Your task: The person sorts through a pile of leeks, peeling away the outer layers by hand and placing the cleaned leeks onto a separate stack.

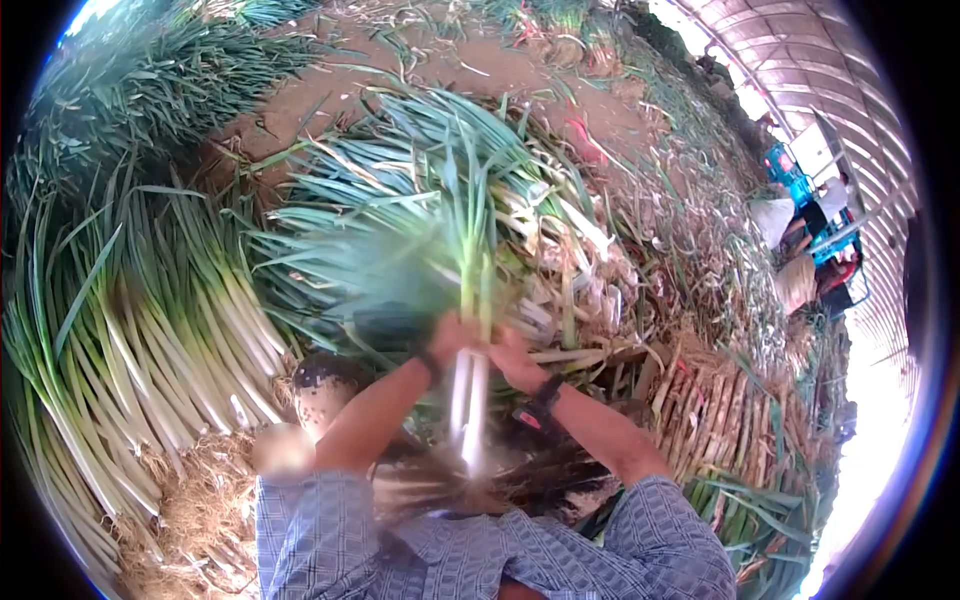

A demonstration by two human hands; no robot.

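Two long green onions stand upright in front of my chest, white ends down and green leaves up. My left hand is closed around their pale stalks. Close beside it, my right hand also has its fingers closed at the stalks; blur hides the exact finger positions. Behind the hands lies a loose pile of green onions, leaves pointing to the left. Peeled-looking leaves and dry skins are heaped to its right. A dark watch-like band is on my right wrist.
At left, a row of green onions lies with roots toward me. More leafy bundles are stacked behind. Stalks and scraps cover the ground at right. Farther right, people sit near blue equipment under an arched frame.
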